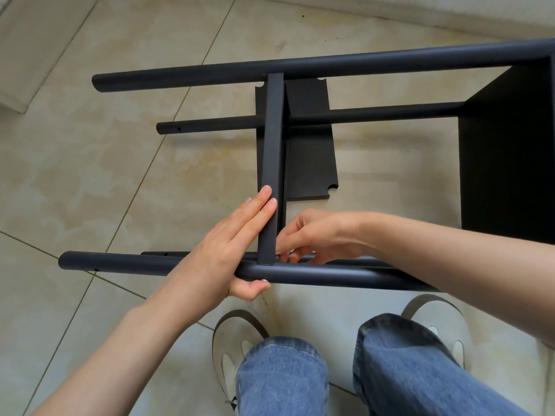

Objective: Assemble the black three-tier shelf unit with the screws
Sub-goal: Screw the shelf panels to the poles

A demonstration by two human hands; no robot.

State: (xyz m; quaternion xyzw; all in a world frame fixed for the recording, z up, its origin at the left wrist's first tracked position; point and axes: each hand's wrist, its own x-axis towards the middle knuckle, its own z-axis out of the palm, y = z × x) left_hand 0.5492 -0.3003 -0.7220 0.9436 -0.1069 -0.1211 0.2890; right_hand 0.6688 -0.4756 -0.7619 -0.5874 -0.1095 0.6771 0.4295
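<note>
At lower centre, the shelf board (271, 163) stands edge-up, its long axis running up the frame from the near pole (315, 273). The left hand (228, 250) presses flat fingers along it, thumb on a screw (263, 280). The right hand (315, 235) pinches something at the joint, unclear what.

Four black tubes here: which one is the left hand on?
The nearest tube: left hand spans it, thumb under by a screw. The other three go untouched.
</note>
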